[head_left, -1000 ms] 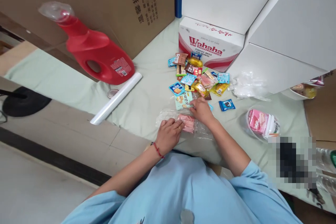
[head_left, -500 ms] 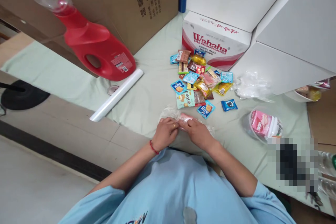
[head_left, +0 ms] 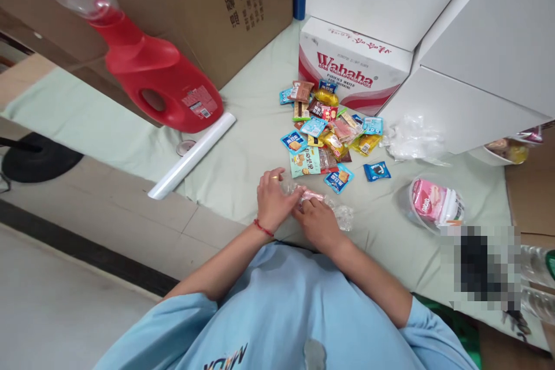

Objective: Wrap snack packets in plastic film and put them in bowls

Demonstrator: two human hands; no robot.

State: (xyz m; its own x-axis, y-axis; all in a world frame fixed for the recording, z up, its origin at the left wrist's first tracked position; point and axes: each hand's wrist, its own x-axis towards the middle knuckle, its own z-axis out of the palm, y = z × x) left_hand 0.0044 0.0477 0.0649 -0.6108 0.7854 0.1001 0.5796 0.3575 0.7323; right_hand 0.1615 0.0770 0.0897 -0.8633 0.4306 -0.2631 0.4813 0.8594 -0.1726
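A small pink item (head_left: 313, 193) lies in crumpled clear plastic film (head_left: 344, 217) on the cloth just in front of me. My left hand (head_left: 274, 201) is at its left side, fingers curled at the film's edge and thumb reaching across to the pink item. My right hand (head_left: 318, 224) grips the pink item and film from the near side, with its fingers bent. What exactly the pink item is, the hands and film partly hide. Just beyond, a heap of wrapped snacks (head_left: 342, 127) includes a green nut packet (head_left: 304, 163) and blue packets (head_left: 339, 178).
A white roll (head_left: 193, 156) and a red jug (head_left: 169, 81) are at left. A Wahaba-style lettered carton (head_left: 355, 69) stands behind the snacks. At right are a clear plastic bag (head_left: 414, 137), a tub with a pink packet (head_left: 427, 199) and a white bowl (head_left: 494, 156).
My left hand has lifted and turned, its fingers now pointing forward and its thumb spread right. My right hand has shifted slightly left and nearer, its fingers more bent over the pink item.
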